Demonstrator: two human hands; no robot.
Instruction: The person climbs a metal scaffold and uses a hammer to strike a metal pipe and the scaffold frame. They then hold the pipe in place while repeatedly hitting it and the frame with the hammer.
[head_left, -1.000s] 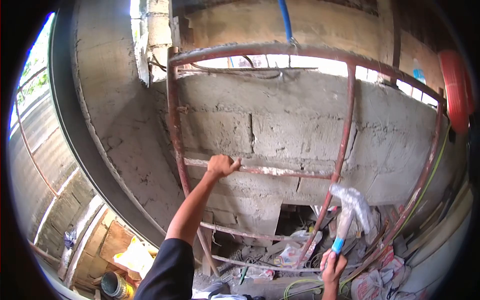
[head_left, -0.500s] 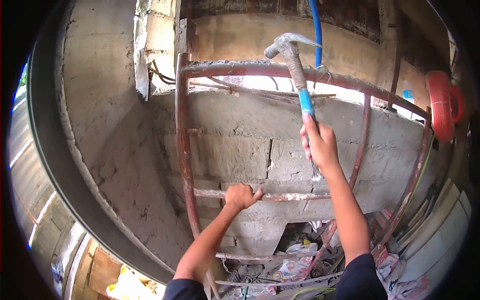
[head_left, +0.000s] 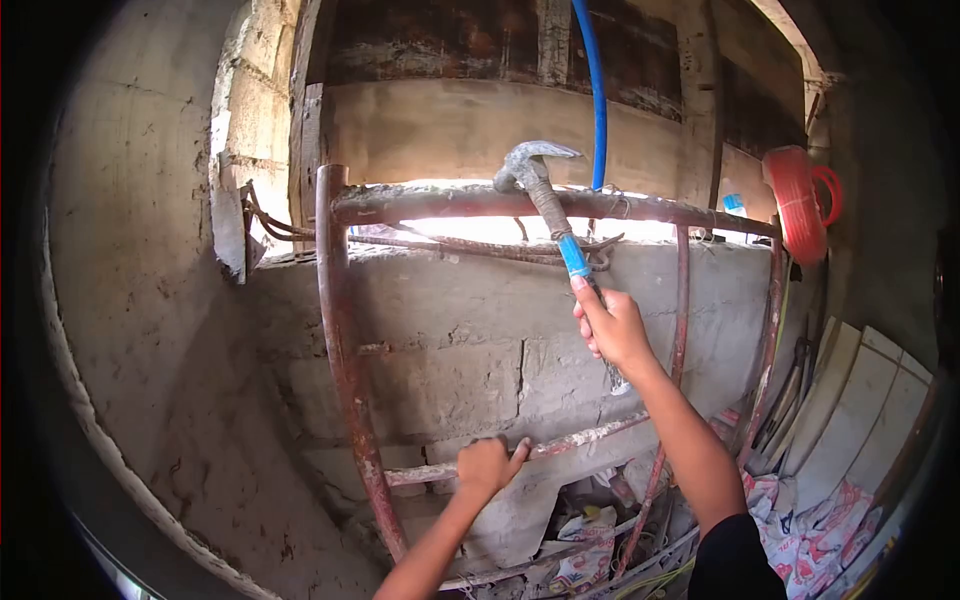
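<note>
My right hand (head_left: 612,325) is wrapped round the handle of a claw hammer (head_left: 556,212), whose handle carries a blue band and whose neck is bound with wrapping. The hammer's head overlaps the top bar of a rusty metal frame (head_left: 420,205) in this view, its claw pointing right. Lower down, my left hand (head_left: 490,465) grips a crossbar (head_left: 575,440) of that frame, a pipe spotted with pale dried mortar. Behind the frame rises a grey block wall (head_left: 470,310) with a vertical crack.
A blue hose (head_left: 592,90) hangs at the top. At the right, a red coil (head_left: 797,205) hangs near a small bottle (head_left: 734,204). Boards (head_left: 850,400) lean below it, beside printed sacks (head_left: 815,530). Bent rebar (head_left: 480,248) lies along the wall's top.
The view has tilted up and turned to the right. The hammer has moved to the left and closer to the top bar. My left hand stays on the crossbar.
</note>
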